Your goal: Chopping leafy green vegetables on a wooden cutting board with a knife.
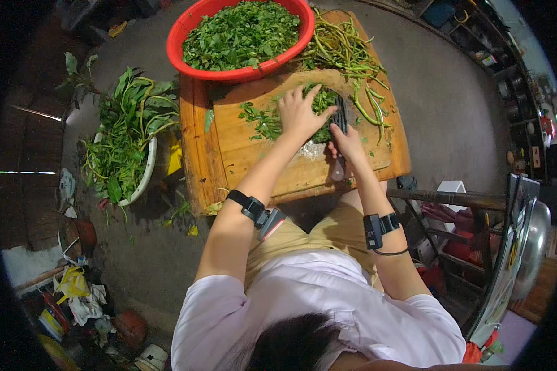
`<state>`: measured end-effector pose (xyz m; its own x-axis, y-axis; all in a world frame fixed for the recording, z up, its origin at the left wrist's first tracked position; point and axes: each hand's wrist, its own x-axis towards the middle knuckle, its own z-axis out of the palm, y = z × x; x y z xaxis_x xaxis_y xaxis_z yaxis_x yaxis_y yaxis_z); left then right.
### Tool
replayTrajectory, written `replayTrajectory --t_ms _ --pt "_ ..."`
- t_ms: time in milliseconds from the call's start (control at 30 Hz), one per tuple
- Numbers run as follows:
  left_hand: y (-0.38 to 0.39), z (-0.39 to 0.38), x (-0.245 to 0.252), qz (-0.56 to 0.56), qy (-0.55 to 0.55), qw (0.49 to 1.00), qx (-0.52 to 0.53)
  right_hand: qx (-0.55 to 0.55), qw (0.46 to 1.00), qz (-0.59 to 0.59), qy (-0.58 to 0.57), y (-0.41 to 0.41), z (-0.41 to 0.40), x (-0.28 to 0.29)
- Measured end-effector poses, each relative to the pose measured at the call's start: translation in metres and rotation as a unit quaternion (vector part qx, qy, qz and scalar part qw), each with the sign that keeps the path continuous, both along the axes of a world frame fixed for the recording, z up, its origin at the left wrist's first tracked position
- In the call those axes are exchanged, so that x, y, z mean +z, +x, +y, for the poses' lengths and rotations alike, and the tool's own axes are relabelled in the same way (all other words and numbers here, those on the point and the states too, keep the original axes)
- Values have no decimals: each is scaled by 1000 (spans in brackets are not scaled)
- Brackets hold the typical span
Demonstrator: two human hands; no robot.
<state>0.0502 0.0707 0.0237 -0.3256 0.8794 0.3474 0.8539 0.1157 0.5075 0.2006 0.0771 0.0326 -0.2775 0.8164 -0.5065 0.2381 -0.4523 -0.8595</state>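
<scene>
On a wooden cutting board (pixel 241 157) lies a heap of chopped leafy greens (pixel 324 103). My left hand (pixel 302 113) rests over the heap with its fingers spread, the thumb reaching towards the knife blade. My right hand (pixel 348 141) grips a kitchen knife (pixel 340 113) by its handle, the dark blade upright along the right side of the greens. Loose cut bits (pixel 267 121) lie left of my left hand. Several long green stems (pixel 369 109) lie on the board's right part, beyond the knife. How firmly my left fingers press the greens cannot be seen.
A red plastic basin (pixel 176 51) full of chopped greens stands at the table's far edge, beside a pile of stems (pixel 343 46). Left of the wooden table (pixel 197 153), a white basket (pixel 151 167) holds uncut leafy stalks. A metal-framed rack (pixel 455 199) is at the right.
</scene>
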Motion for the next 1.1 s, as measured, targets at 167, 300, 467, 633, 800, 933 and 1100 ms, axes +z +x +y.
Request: replayTrajectory --t_ms 167,300,467,633,800,933,1100 --pt "-2 -1 -2 -63 18 998 8 8 998 65 -22 -26 -3 -5" --pt "8 -10 6 -104 25 994 13 1 997 77 -21 -20 -14 1" --pt "8 -16 45 -87 72 993 16 -8 997 66 -34 -24 -24 61" --pt "-10 5 99 -24 138 990 -3 39 992 118 1 -34 4 95" --pt "-63 49 135 13 202 979 13 79 982 155 77 -86 44 137" --pt "-119 89 155 61 231 971 17 119 971 172 117 -135 84 157" --pt "-211 118 116 140 151 978 29 99 931 -26 349 -185 158 119"
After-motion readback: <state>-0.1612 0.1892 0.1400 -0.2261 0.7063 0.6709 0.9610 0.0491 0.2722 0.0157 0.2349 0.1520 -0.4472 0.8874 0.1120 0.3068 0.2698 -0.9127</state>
